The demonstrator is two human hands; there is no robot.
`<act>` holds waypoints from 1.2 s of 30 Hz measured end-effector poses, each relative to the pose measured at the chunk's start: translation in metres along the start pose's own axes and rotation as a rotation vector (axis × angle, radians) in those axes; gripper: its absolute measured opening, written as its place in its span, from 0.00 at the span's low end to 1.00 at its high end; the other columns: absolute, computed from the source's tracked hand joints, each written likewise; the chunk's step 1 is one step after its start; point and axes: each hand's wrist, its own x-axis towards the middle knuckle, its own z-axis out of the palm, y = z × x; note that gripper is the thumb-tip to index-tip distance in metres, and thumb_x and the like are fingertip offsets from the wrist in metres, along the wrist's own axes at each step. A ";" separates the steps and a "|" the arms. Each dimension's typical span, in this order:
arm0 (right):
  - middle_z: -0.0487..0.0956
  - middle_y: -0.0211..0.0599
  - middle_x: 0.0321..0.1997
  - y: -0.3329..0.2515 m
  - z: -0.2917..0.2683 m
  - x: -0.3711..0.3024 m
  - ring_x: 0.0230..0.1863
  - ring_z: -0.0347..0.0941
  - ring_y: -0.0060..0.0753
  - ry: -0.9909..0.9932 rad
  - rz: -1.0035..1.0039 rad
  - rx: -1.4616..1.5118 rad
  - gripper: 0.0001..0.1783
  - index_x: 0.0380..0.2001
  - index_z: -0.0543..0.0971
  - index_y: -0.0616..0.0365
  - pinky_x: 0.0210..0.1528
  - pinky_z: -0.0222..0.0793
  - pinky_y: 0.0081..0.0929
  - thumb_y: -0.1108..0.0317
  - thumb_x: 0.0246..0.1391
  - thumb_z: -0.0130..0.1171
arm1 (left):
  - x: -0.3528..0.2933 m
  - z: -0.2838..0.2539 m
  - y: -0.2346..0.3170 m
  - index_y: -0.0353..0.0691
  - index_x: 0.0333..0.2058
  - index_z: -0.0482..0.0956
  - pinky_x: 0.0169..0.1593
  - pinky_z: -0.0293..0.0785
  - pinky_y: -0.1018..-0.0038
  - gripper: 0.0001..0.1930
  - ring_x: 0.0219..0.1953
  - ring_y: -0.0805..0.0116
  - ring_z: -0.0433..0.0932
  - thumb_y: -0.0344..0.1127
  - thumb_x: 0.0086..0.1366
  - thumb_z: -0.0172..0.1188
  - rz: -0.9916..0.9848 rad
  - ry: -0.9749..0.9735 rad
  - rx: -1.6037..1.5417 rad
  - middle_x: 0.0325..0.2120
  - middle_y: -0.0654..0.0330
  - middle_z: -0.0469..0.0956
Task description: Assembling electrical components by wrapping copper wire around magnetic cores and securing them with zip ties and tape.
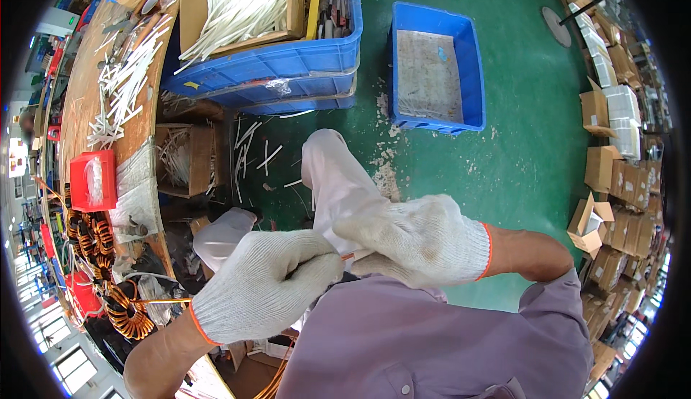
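Observation:
White knit gloves with orange cuffs cover both my hands, which meet in front of my body. My left hand point(266, 284) is closed, thumb and fingers pinched at their tips. A short bit of thin copper-coloured wire point(348, 256) shows between the two hands. On the other side my right hand point(425, 241) is closed around the wire's far end; its fingertips partly hide what they grip. Left of my left wrist, ring-shaped coils wound with orange wire point(129, 309) lie on the wooden workbench point(83, 111).
Loose white strips point(133, 75) and a red bin point(93, 179) are on the bench. Stacked blue crates point(288, 68) carry a box of white strips point(241, 3). Another blue crate point(471, 75) stands on the green floor point(525, 161). Cardboard boxes point(626, 183) line the right side.

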 end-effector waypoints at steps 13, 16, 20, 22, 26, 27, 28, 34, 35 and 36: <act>0.85 0.42 0.46 -0.013 -0.010 0.011 0.34 0.86 0.46 0.058 0.100 0.032 0.35 0.62 0.77 0.59 0.31 0.83 0.34 0.63 0.53 0.80 | -0.002 0.004 -0.013 0.31 0.39 0.87 0.30 0.70 0.74 0.10 0.26 0.80 0.74 0.32 0.74 0.63 0.116 0.062 0.020 0.25 0.58 0.83; 0.85 0.41 0.47 -0.013 -0.012 0.006 0.36 0.85 0.45 0.069 0.072 0.029 0.31 0.59 0.79 0.56 0.30 0.81 0.34 0.64 0.54 0.80 | -0.002 0.004 -0.014 0.30 0.39 0.87 0.32 0.73 0.74 0.10 0.27 0.79 0.76 0.32 0.74 0.63 0.137 0.078 0.032 0.27 0.57 0.85; 0.79 0.34 0.42 -0.010 -0.004 0.008 0.36 0.83 0.41 0.057 -0.014 -0.007 0.22 0.57 0.80 0.53 0.28 0.79 0.37 0.69 0.60 0.71 | 0.000 0.002 -0.009 0.30 0.42 0.87 0.35 0.75 0.74 0.10 0.29 0.77 0.78 0.32 0.74 0.63 0.081 0.053 0.091 0.28 0.57 0.84; 0.79 0.34 0.41 -0.010 -0.001 0.012 0.37 0.83 0.42 0.052 -0.013 -0.018 0.22 0.57 0.80 0.53 0.29 0.79 0.38 0.69 0.60 0.71 | -0.002 0.001 -0.010 0.31 0.45 0.87 0.36 0.76 0.74 0.10 0.30 0.76 0.78 0.32 0.74 0.64 0.059 0.042 0.127 0.29 0.57 0.84; 0.81 0.35 0.40 -0.009 0.004 0.020 0.38 0.82 0.43 0.066 -0.029 0.096 0.22 0.56 0.79 0.52 0.32 0.80 0.38 0.67 0.60 0.71 | -0.002 0.003 -0.020 0.31 0.53 0.81 0.37 0.78 0.68 0.15 0.30 0.64 0.82 0.35 0.73 0.64 0.103 0.085 0.014 0.31 0.50 0.83; 0.81 0.35 0.40 -0.008 0.005 0.021 0.38 0.82 0.43 0.060 -0.037 0.101 0.22 0.56 0.79 0.52 0.32 0.80 0.38 0.67 0.60 0.71 | -0.002 0.004 -0.022 0.31 0.51 0.79 0.37 0.78 0.62 0.15 0.30 0.51 0.84 0.36 0.73 0.63 0.154 0.096 -0.015 0.30 0.43 0.82; 0.83 0.38 0.42 -0.007 0.006 0.023 0.39 0.84 0.46 0.046 -0.031 0.136 0.25 0.55 0.80 0.52 0.34 0.81 0.38 0.67 0.55 0.76 | -0.001 0.004 -0.024 0.31 0.51 0.79 0.37 0.78 0.62 0.15 0.30 0.51 0.84 0.36 0.73 0.63 0.150 0.105 -0.020 0.30 0.43 0.82; 0.87 0.40 0.41 -0.006 0.013 0.032 0.38 0.86 0.47 0.103 -0.062 0.204 0.26 0.54 0.81 0.55 0.36 0.81 0.36 0.72 0.52 0.79 | -0.007 -0.013 -0.023 0.33 0.57 0.78 0.41 0.81 0.64 0.23 0.36 0.51 0.88 0.42 0.72 0.68 0.061 -0.019 -0.082 0.35 0.48 0.85; 0.86 0.40 0.41 -0.005 0.013 0.032 0.37 0.85 0.45 0.113 -0.050 0.191 0.25 0.54 0.81 0.56 0.36 0.81 0.36 0.74 0.53 0.79 | -0.011 -0.019 -0.026 0.35 0.61 0.76 0.45 0.82 0.64 0.31 0.41 0.50 0.88 0.49 0.68 0.71 0.090 -0.011 0.003 0.41 0.47 0.86; 0.86 0.40 0.41 -0.006 0.013 0.032 0.37 0.85 0.45 0.112 -0.055 0.195 0.25 0.54 0.81 0.56 0.36 0.81 0.36 0.74 0.53 0.79 | -0.015 -0.025 -0.028 0.36 0.65 0.74 0.50 0.83 0.64 0.39 0.47 0.49 0.88 0.55 0.64 0.75 0.116 -0.006 0.088 0.47 0.46 0.86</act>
